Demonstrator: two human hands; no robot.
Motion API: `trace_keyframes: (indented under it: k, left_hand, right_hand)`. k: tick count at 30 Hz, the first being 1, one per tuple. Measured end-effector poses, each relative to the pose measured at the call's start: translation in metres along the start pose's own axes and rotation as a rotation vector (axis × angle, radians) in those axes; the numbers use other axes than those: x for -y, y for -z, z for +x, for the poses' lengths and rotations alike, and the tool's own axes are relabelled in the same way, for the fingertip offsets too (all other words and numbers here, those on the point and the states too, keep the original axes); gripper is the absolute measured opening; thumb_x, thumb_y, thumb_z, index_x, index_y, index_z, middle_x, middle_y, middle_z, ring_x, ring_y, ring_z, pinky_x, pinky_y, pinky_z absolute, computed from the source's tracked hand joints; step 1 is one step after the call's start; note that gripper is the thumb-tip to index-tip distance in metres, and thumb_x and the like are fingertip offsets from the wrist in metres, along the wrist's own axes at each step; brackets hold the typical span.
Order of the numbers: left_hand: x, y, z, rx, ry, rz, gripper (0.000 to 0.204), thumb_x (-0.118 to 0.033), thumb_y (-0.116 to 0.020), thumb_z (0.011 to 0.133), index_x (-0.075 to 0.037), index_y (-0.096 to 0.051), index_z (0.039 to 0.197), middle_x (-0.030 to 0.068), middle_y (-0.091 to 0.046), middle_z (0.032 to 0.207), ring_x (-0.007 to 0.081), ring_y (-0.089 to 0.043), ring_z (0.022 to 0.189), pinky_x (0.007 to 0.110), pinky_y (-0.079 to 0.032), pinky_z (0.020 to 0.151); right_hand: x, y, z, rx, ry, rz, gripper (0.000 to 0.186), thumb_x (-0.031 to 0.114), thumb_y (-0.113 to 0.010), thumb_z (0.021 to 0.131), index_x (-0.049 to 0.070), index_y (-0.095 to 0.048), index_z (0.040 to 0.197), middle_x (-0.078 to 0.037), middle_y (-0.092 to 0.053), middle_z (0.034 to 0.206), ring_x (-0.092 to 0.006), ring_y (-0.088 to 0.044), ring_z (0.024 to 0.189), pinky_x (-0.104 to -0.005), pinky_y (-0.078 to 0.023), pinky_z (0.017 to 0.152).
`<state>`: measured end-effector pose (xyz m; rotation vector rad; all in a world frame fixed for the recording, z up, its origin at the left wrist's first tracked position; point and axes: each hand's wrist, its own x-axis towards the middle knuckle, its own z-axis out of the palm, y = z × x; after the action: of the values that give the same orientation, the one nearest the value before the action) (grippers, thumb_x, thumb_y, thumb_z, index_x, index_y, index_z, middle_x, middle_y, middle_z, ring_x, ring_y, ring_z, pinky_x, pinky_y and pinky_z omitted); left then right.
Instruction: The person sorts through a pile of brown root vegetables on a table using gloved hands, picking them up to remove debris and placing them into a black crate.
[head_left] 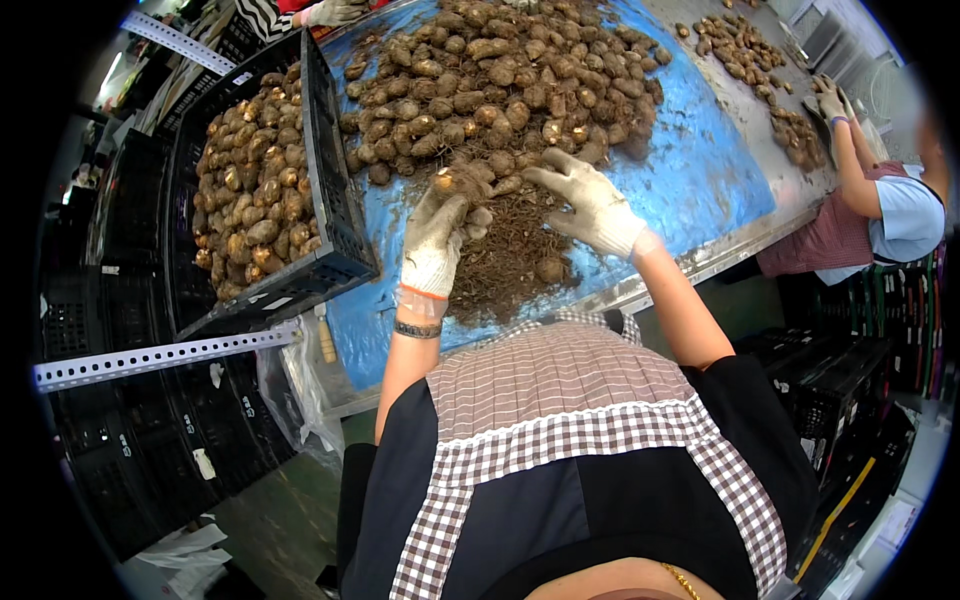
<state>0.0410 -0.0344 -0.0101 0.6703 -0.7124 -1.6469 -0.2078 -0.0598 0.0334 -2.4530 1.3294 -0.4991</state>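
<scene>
My left hand [432, 245], in a soiled white knit glove, is closed around a hairy brown taro [462, 183] with a pale cut end. To its right, my right hand [592, 207], gloved the same way, has its fingers apart and curved, with nothing visible in them. Its fingertips are at the near edge of a large heap of taros [500, 85]. Between and below my hands lies a pile of loose dark root fibres and dirt [510, 260] on a blue plastic sheet [715, 165].
A black crate [335, 170] full of taros stands at the left, beside a perforated metal bar [170, 360]. A brown-handled tool [325, 338] rests at the table's near left edge. At the right, a gloved co-worker [850, 200] handles taros; another person's glove [335, 12] shows far left.
</scene>
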Motion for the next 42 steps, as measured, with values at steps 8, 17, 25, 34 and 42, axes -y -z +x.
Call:
trace_keyframes:
  k: [8, 17, 25, 34, 42]
  left_hand:
    - [0.026, -0.017, -0.001, 0.376, 0.27, -0.358, 0.053, -0.052, -0.034, 0.108, -0.008, -0.062, 0.12, 0.0004, -0.044, 0.063, 0.0113, -0.026, 0.05, 0.029, -0.021, 0.047]
    - [0.024, -0.022, -0.005, 0.222, 0.251, -0.343, 0.054, -0.053, -0.034, 0.107, -0.008, -0.062, 0.113, -0.0023, -0.037, 0.062, 0.0112, -0.027, 0.049, 0.027, -0.023, 0.045]
    - [0.006, -0.021, -0.007, 0.192, 0.03, -0.479, 0.038, -0.029, -0.049, 0.107, -0.005, -0.055, 0.135, 0.0201, -0.061, 0.128, 0.0309, -0.069, 0.096, 0.035, -0.06, 0.078]
    - [0.013, -0.043, -0.01, -0.101, -0.214, 0.229, 0.066, -0.004, -0.067, 0.093, 0.003, -0.037, 0.151, 0.0152, -0.048, 0.147, 0.0246, -0.052, 0.131, 0.036, -0.05, 0.105]
    - [0.027, -0.041, -0.012, -0.119, -0.249, 0.069, 0.056, 0.009, -0.065, 0.089, 0.004, -0.047, 0.142, 0.0134, -0.057, 0.133, 0.0224, -0.059, 0.119, 0.033, -0.053, 0.101]
  right_hand:
    - [0.026, 0.004, 0.011, -0.052, 0.086, 0.805, 0.044, 0.021, -0.066, 0.095, 0.013, -0.06, 0.138, -0.012, -0.058, 0.141, -0.0296, -0.054, 0.129, -0.0423, -0.046, 0.108]
    - [0.032, 0.001, 0.017, -0.348, 0.2, 0.521, 0.024, 0.017, -0.076, 0.085, 0.012, -0.076, 0.108, -0.009, -0.067, 0.106, -0.026, -0.062, 0.101, -0.0392, -0.05, 0.09]
    - [0.028, -0.003, 0.004, -0.163, -0.017, 0.579, 0.02, 0.016, -0.072, 0.089, 0.012, -0.074, 0.108, -0.01, -0.067, 0.106, -0.0271, -0.061, 0.1, -0.0387, -0.048, 0.091]
    - [0.065, -0.009, 0.023, -0.466, -0.039, 0.756, 0.034, 0.019, -0.078, 0.084, 0.007, -0.071, 0.114, -0.012, -0.063, 0.117, -0.0249, -0.06, 0.112, -0.0379, -0.049, 0.097]
    - [0.064, -0.023, 0.026, -0.545, 0.047, 0.699, 0.018, 0.011, -0.077, 0.084, 0.005, -0.075, 0.101, -0.008, -0.065, 0.103, -0.0206, -0.062, 0.1, -0.0333, -0.052, 0.088]
